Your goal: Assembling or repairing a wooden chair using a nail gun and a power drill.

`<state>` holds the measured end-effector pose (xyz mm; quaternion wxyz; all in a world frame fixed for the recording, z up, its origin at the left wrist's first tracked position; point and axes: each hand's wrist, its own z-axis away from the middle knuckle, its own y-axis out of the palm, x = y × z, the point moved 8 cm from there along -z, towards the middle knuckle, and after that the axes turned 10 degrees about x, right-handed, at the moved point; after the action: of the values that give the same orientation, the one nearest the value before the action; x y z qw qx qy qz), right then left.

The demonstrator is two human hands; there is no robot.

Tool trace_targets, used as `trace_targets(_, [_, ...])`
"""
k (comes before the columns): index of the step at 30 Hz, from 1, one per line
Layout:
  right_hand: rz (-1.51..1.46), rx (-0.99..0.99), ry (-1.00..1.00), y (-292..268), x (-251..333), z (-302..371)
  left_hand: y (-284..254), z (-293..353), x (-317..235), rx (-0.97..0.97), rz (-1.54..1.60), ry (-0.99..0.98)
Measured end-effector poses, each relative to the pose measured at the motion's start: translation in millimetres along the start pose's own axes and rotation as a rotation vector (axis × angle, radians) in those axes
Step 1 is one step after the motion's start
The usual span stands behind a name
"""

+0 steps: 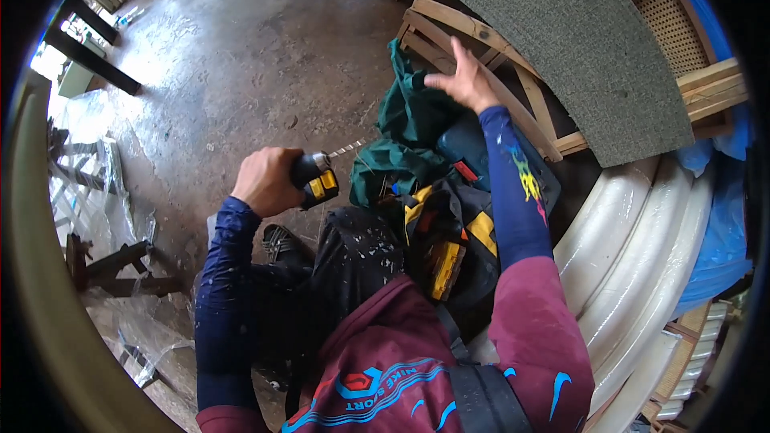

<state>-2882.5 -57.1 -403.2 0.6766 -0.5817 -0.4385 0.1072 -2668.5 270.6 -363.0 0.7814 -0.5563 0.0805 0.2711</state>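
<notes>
My left hand (266,181) is wrapped round a yellow and black cordless drill (319,183), held over the floor left of my knee. A long spiral drill bit (348,148) sticks out of its chuck toward the right. My right hand (467,84) reaches forward with fingers spread, nothing in it, above the edge of a dark green cloth (405,116) and close to a wooden frame (457,28). Below the cloth, between my legs and right arm, lies a black and yellow tool bag (484,232). Inside it sits a yellow case (446,269).
A curved grey board (561,40) rests on the wooden frame at far right. Long rolls in clear plastic (634,248) curve along my right side, with blue sheeting (718,256) beyond. On the left, plastic wrap (120,200) covers dark frames. The concrete floor (265,56) looks wet and shiny.
</notes>
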Motion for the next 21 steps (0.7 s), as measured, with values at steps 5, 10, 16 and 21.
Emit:
trace_targets(5, [-0.054,0.192,0.172,42.1,-39.0,23.9,26.5,-77.1,7.9,0.102,-0.091,0.049])
trace_targets(10, [-0.059,-0.064,-0.147,-10.6,12.7,75.7,74.0,-115.2,59.0,-0.047,0.025,-0.157])
trace_targets(16, [-0.133,0.023,-0.229,3.3,15.9,111.6,169.0,-147.8,203.4,0.385,0.765,-0.301])
trace_targets(21, [0.002,0.117,-0.136,19.0,20.4,118.7,223.0,-131.9,241.6,0.277,1.347,-0.476])
